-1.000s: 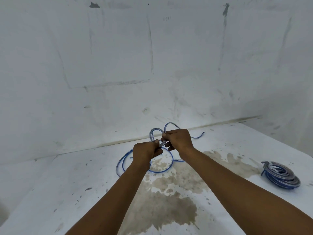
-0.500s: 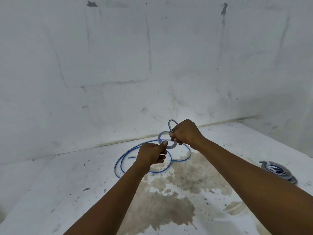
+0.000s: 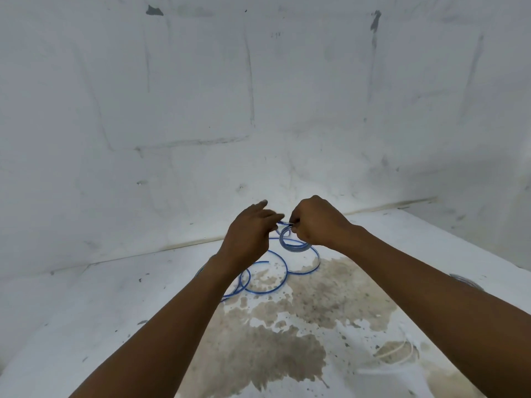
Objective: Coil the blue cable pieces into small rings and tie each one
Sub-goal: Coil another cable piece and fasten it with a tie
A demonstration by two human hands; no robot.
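White-painted wall (image 3: 201,96), scuffed and marked with dark streaks, meets a white table surface (image 3: 86,311) that carries a large brown stain (image 3: 287,340) across its middle.

My right hand (image 3: 317,222) is held above the table, fingers curled tight. It grips the small coiled ring (image 3: 293,242) of the blue cable (image 3: 270,282); the ring hangs from under my fingers, several turns lying together. My thumb and forefinger appear to pinch a short strand at the top of the ring, though motion blur there prevents a firm reading.

My left hand (image 3: 248,231) sits just beside the right, nearly touching it. The forefinger is raised and extended, the other fingers loosely bent toward the ring. The fingertips are blurred; I cannot tell whether they hold any strand of cable.

Below both hands, the uncoiled remainder of the cable lies on the table in wide loose loops, partly over the edge of the stain and partly hidden under my left forearm. One free end points up to the right inside the largest loop.

At the far right, a grey-blue bundle (image 3: 465,280) shows just above my right forearm, mostly hidden. Near the lower right, a pale thin loop (image 3: 402,350) lies on the stained surface.
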